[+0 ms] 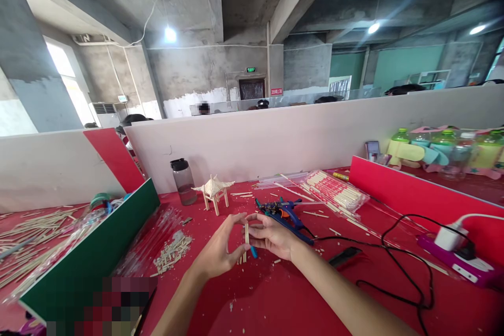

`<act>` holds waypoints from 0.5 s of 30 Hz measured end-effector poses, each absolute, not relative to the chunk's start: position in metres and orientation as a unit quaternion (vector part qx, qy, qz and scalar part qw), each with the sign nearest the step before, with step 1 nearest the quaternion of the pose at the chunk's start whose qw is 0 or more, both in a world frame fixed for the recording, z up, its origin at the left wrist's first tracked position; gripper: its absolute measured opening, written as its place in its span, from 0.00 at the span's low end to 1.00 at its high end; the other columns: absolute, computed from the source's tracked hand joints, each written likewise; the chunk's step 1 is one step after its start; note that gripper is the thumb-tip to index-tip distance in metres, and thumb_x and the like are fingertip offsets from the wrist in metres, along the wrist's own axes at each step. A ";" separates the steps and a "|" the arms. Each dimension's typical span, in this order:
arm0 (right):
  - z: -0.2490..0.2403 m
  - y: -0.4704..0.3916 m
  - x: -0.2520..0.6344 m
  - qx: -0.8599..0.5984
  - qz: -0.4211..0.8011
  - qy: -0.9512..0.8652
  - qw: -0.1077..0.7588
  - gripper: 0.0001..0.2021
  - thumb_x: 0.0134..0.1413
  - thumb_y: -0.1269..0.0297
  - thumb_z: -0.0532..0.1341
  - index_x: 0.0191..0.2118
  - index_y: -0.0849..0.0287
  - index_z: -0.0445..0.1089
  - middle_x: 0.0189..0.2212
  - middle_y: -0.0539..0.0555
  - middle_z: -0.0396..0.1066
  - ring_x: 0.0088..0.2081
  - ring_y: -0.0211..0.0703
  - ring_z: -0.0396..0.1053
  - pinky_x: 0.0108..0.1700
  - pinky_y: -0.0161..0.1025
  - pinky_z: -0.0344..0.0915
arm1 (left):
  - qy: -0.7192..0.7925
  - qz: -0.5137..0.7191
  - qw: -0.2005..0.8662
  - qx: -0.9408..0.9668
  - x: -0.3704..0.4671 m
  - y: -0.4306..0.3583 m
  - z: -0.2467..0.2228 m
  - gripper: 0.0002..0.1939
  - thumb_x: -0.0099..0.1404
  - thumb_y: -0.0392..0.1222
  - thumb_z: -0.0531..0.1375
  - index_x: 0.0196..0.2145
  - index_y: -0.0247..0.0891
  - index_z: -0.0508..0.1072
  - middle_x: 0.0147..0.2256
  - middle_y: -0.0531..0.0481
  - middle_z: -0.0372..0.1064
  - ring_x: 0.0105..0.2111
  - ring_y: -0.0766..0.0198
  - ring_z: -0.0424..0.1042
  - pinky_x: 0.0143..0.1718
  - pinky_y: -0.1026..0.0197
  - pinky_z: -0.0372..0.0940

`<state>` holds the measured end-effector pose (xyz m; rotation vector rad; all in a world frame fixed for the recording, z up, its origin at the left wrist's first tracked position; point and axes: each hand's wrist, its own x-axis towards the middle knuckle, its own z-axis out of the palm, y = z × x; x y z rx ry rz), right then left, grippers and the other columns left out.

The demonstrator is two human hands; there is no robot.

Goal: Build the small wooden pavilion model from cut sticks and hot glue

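My left hand (225,252) and my right hand (271,235) meet above the red table, fingers curled towards each other. Between their fingertips is a short piece of pale wooden sticks (247,235), held nearly upright. Its lower part lies against my left thumb. A small blue object (254,252) shows just below my right fingers; its kind is unclear. Beyond the hands stands a small pavilion model (214,190) of pale sticks with a pointed roof. Right behind my right hand lies a blue glue gun (289,213), beside tools with blue handles.
Cut stick pieces (173,252) are heaped at left. A dark-lidded bottle (183,181) stands by the white partition (252,142). Bagged sticks (334,191) lie back right. A black cable (378,244) loops to a purple power strip (464,265). Green (90,252) and red (425,194) dividers flank the table.
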<state>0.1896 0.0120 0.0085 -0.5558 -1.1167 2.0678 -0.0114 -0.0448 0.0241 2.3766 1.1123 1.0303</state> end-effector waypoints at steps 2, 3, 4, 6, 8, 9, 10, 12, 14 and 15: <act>0.010 0.012 0.190 -0.216 0.799 -0.434 0.355 0.25 0.38 0.65 0.77 0.42 0.59 0.66 0.34 0.51 0.77 0.35 0.38 0.77 0.43 0.38 0.72 | 0.389 0.360 0.161 0.833 -0.011 -0.045 0.024 0.30 0.68 0.46 0.59 0.64 0.45 0.53 0.58 0.41 0.62 0.59 0.51 0.63 0.62 0.47 0.58; 0.010 0.011 0.189 -0.216 0.799 -0.436 0.354 0.25 0.38 0.65 0.77 0.42 0.59 0.66 0.34 0.51 0.77 0.35 0.38 0.77 0.43 0.38 0.72 | 0.388 0.360 0.161 0.833 -0.010 -0.045 0.024 0.30 0.68 0.46 0.59 0.64 0.45 0.53 0.58 0.41 0.62 0.59 0.51 0.63 0.62 0.46 0.58; 0.011 0.011 0.189 -0.217 0.798 -0.437 0.354 0.25 0.38 0.65 0.77 0.42 0.59 0.66 0.34 0.51 0.77 0.35 0.39 0.77 0.43 0.38 0.72 | 0.389 0.361 0.161 0.833 -0.010 -0.045 0.024 0.30 0.68 0.46 0.59 0.63 0.45 0.54 0.58 0.41 0.62 0.59 0.51 0.63 0.62 0.46 0.58; 0.012 0.011 0.189 -0.219 0.792 -0.442 0.359 0.25 0.39 0.64 0.76 0.42 0.59 0.66 0.33 0.51 0.77 0.36 0.40 0.77 0.44 0.40 0.72 | 0.394 0.365 0.160 0.828 -0.012 -0.044 0.026 0.29 0.68 0.46 0.59 0.63 0.44 0.55 0.57 0.41 0.63 0.58 0.51 0.63 0.61 0.47 0.59; 0.014 0.012 0.189 -0.229 0.781 -0.444 0.375 0.23 0.40 0.63 0.76 0.41 0.59 0.66 0.33 0.52 0.77 0.37 0.42 0.78 0.46 0.41 0.72 | 0.410 0.377 0.156 0.816 -0.017 -0.041 0.029 0.29 0.68 0.46 0.59 0.63 0.44 0.55 0.57 0.41 0.64 0.58 0.51 0.64 0.61 0.47 0.59; 0.015 0.012 0.189 -0.237 0.773 -0.443 0.387 0.22 0.40 0.63 0.75 0.40 0.59 0.66 0.33 0.52 0.77 0.37 0.43 0.78 0.46 0.42 0.72 | 0.423 0.384 0.153 0.806 -0.021 -0.040 0.030 0.29 0.68 0.47 0.59 0.63 0.44 0.55 0.56 0.41 0.64 0.58 0.51 0.64 0.61 0.47 0.59; 0.016 0.013 0.190 -0.245 0.766 -0.440 0.400 0.22 0.41 0.63 0.75 0.40 0.59 0.66 0.33 0.52 0.77 0.37 0.43 0.78 0.46 0.41 0.72 | 0.437 0.393 0.148 0.795 -0.025 -0.037 0.031 0.29 0.68 0.47 0.59 0.63 0.43 0.55 0.55 0.41 0.65 0.57 0.51 0.65 0.61 0.46 0.59; 0.018 0.014 0.192 -0.261 0.752 -0.436 0.420 0.20 0.42 0.64 0.74 0.39 0.59 0.67 0.33 0.52 0.77 0.37 0.42 0.77 0.45 0.40 0.72 | 0.471 0.395 0.141 0.776 -0.035 -0.031 0.030 0.29 0.68 0.48 0.58 0.63 0.42 0.54 0.54 0.40 0.66 0.56 0.50 0.66 0.60 0.45 0.59; 0.020 0.015 0.195 -0.271 0.741 -0.439 0.430 0.18 0.43 0.65 0.73 0.39 0.58 0.67 0.34 0.52 0.77 0.36 0.40 0.76 0.42 0.38 0.72 | 0.495 0.375 0.144 0.771 -0.042 -0.025 0.023 0.29 0.67 0.48 0.59 0.61 0.40 0.57 0.52 0.40 0.67 0.55 0.50 0.67 0.59 0.44 0.60; 0.021 0.016 0.196 -0.274 0.737 -0.442 0.432 0.18 0.43 0.65 0.73 0.39 0.58 0.67 0.34 0.52 0.76 0.35 0.39 0.76 0.41 0.37 0.72 | 0.504 0.357 0.153 0.771 -0.045 -0.022 0.017 0.28 0.67 0.47 0.59 0.61 0.39 0.57 0.52 0.40 0.68 0.54 0.50 0.68 0.58 0.44 0.61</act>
